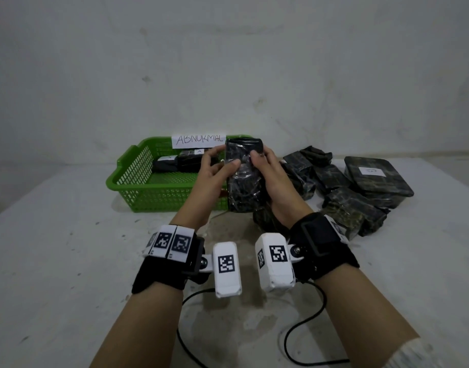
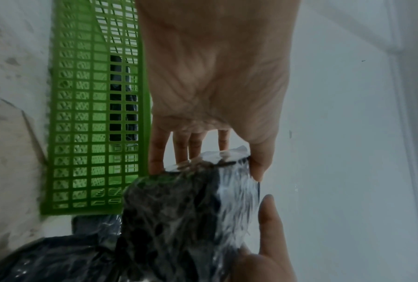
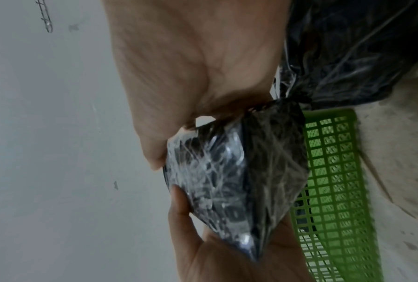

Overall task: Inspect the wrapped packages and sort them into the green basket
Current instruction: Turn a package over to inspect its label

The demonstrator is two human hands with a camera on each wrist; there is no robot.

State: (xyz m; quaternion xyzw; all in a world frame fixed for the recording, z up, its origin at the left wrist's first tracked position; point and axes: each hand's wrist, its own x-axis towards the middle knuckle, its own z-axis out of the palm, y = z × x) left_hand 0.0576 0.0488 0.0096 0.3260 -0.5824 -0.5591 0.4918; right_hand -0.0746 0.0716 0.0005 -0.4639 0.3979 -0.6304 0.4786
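Between your two hands, the wrapped package (image 1: pixel 244 176) was upright above the surface (image 1: pixel 69 261); left hand (image 1: pixel 214 179) and right hand (image 1: pixel 273 176) both clamped on its sides. Step: inspection. Green basket (image 1: pixel 138 181) sat left of the grip, unsorted packages (image 1: pixel 360 187) right. Next move likely calls for turning it, then a verdict.

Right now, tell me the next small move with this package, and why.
Probably turn the package over to check its other faces. Both the left hand and the right hand hold it upright above the table, beside the green basket; only one shiny wrapped face shows.
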